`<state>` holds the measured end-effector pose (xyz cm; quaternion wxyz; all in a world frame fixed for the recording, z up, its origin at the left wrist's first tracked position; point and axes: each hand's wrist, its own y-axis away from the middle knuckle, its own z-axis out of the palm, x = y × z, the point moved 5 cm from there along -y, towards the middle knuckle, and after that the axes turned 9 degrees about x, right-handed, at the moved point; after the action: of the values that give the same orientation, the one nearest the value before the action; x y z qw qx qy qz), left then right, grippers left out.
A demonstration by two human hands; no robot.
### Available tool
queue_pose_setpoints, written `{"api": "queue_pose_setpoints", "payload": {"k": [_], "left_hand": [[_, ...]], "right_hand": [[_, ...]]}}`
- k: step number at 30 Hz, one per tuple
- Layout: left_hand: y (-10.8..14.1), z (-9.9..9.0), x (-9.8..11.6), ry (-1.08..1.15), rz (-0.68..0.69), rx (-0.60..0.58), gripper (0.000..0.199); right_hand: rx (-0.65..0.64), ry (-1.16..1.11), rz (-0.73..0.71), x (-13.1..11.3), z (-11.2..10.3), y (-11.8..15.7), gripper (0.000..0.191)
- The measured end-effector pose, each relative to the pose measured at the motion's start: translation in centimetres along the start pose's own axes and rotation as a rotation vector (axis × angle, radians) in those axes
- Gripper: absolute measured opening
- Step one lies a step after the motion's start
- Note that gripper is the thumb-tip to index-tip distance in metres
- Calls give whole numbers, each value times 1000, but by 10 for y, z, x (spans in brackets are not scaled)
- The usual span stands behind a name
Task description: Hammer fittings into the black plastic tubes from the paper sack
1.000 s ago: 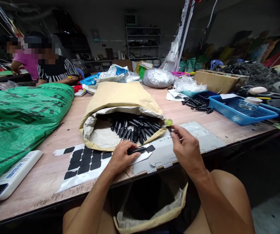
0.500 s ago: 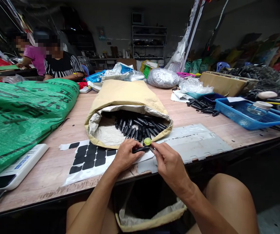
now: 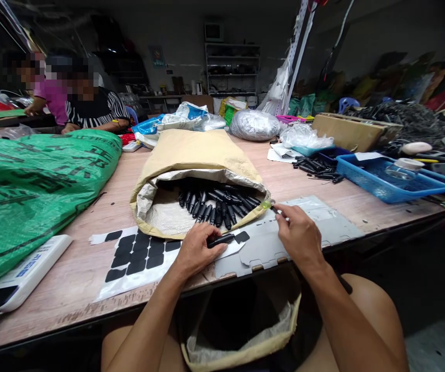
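Right hand (image 3: 298, 238) has pulled away from the left since half a second ago, back out to the right with the small green tool (image 3: 268, 204); the two hands were together over the black part then.

Far left of frame: green woven sack (image 3: 32, 181) on the table (image 3: 71, 279), white device (image 3: 21, 274) at its lower edge. Upper left: two other people seated at the far end of the table.

Left of centre: white sheet with black adhesive pads (image 3: 137, 256), flat on the table.

Centre: left hand (image 3: 195, 253) rests on the sheet's right edge, grip clenched on a black cylindrical part (image 3: 220, 239) lying roughly level, just in front of the tan paper sack (image 3: 195, 155). The sack lies on its side, mouth towards the camera, more black parts (image 3: 215, 204) spilling in the opening. One loose black pad (image 3: 241, 236) just right of the held part.

Right of centre: right hand over a grey flat panel (image 3: 315, 222), grip pinched on the green tool near the sack's right rim, well apart from the left hand.

Right: blue tray (image 3: 385, 188), cardboard box (image 3: 354, 129) behind it.

Bottom centre: second open sack (image 3: 241, 341) below the table edge, between the knees.
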<state>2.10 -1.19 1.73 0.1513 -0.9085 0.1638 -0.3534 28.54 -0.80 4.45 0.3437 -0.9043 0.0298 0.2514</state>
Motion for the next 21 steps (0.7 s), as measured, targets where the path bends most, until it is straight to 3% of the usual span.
{"api": "queue_pose_setpoints", "payload": {"k": [4, 9, 11, 14, 16, 18, 21], "left_hand": [[1, 1, -1, -19, 6, -12, 15], [-2, -1, 1, -51, 49, -33, 18], [1, -4, 13, -93, 98, -28, 21], [22, -4, 49, -140, 200, -51, 24], [48, 7, 76, -90, 286, -142, 24], [80, 30, 91, -39, 333, -279, 20], [119, 78, 71, -161, 161, -372, 6]], "right_hand": [[-44, 241, 85, 34, 20, -23, 32], [-49, 382, -25, 35, 36, -17, 33], [-41, 400, -43, 33, 37, -14, 32], [-41, 402, -57, 32, 36, -13, 32], [-42, 409, -61, 33, 36, -13, 31], [-41, 418, -63, 33, 37, -13, 30], [-39, 421, -70, 34, 38, -13, 29]]}}
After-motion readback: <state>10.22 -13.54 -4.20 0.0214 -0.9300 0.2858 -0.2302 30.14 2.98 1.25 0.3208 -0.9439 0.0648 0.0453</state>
